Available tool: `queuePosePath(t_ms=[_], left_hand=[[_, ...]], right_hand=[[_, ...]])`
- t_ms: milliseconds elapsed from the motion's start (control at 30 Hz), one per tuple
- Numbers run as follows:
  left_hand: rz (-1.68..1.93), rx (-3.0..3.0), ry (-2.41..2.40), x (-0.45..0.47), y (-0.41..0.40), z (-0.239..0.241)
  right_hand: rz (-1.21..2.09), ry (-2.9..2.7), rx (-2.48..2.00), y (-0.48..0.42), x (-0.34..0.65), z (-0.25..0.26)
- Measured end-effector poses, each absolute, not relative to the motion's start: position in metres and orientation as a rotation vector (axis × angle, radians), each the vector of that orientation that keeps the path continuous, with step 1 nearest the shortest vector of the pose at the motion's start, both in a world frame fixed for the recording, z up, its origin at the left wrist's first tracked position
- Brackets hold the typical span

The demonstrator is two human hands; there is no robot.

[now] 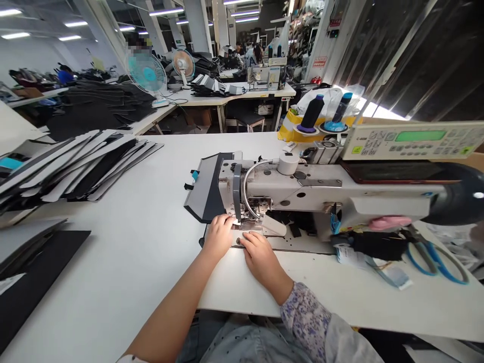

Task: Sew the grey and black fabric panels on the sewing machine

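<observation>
A white industrial sewing machine [310,194] stands across the table. My left hand [219,237] is at its needle area, fingers closed together by the presser foot [247,222]; whatever they pinch is too small or hidden to make out. My right hand [260,254] lies just to the right, fingers resting flat and slightly bent on the metal bed [280,243]. Behind the machine head lies a grey and black fabric panel [206,184] with small black and teal tabs on its left edge. Its near edge runs close to my left fingertips.
Stacks of grey and black cut panels [83,164] lie at left, with a black panel [45,282] nearer. Blue-handled scissors [440,262] and tags lie at right. Thread cones [313,113] and a control panel [416,141] stand behind. Fans [147,73] and people are farther off.
</observation>
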State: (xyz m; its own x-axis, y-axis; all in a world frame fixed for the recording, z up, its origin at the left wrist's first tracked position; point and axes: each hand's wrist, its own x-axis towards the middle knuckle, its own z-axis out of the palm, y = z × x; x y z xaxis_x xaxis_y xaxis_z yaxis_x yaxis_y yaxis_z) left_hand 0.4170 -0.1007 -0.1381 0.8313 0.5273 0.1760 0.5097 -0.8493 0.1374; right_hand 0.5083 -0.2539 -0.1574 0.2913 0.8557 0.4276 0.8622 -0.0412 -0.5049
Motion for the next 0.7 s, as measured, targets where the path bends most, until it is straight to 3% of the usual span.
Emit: queuePosePath(t_ms=[200, 400, 567, 700], left_hand=[[0.250, 2.919, 0.811, 0.411, -0.100, -0.119], [0.149, 2.923, 0.642, 0.287, -0.129, -0.120], [0.431, 2.951, 0.753, 0.174, -0.163, -0.146], [0.806, 2.593, 1.115, 0.125, -0.150, -0.132]], right_hand=[[-0.020, -1.545, -1.841, -0.256, 0.508, -0.161], [-0.011, -1.563, -1.824, -0.262, 0.506, -0.163], [-0.010, -1.581, -1.843, -0.261, 0.508, -0.165], [-0.050, -1.650, -1.898, -0.263, 0.507, -0.176]])
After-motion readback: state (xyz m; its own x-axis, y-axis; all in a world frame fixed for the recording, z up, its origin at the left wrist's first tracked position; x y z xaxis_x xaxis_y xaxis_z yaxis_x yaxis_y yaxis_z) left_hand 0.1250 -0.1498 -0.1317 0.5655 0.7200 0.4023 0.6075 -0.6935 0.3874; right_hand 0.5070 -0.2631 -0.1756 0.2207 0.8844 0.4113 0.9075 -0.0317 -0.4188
